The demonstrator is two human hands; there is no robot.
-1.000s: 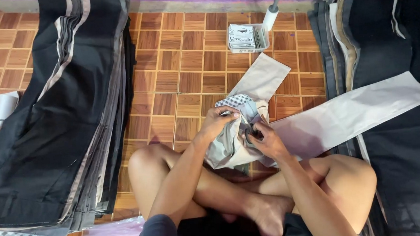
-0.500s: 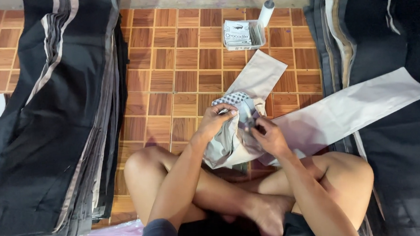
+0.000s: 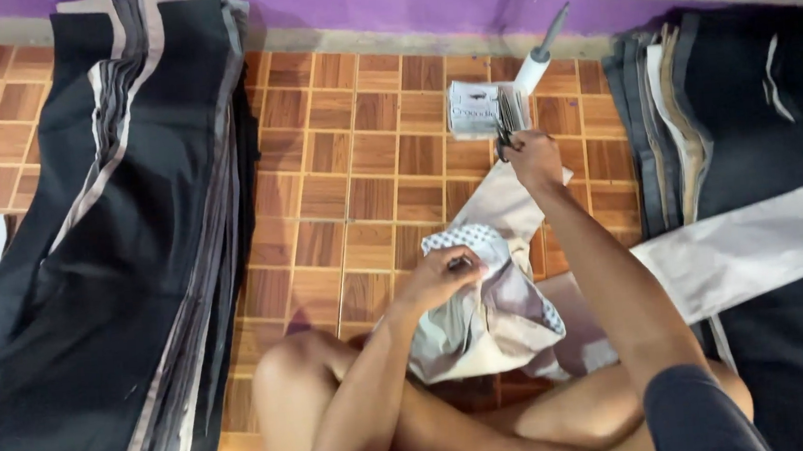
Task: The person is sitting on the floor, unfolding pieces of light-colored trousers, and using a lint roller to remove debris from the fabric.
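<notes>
One bundle of pale fabric [image 3: 485, 319], with a checked patch at its top, sits bunched in front of the person's crossed legs on the tiled floor [image 3: 360, 181]. Two stacks of dark fabric flank it: a long stack [image 3: 91, 279] on the left and a second stack [image 3: 747, 122] on the right, with one pale strip of cloth [image 3: 747, 251] lying across the right one. One small box [image 3: 476, 110] stands near the purple wall, a white tube [image 3: 536, 57] leaning beside it. The left hand [image 3: 444, 275] is closed, pinching the checked top of the pale bundle. The right hand [image 3: 534, 153] is stretched forward to the box, fingers curled around small dark scissors [image 3: 506, 136] just beside it. Bare tile lies open between the left stack and the bundle; the right stack's edge runs close by the extended arm.
</notes>
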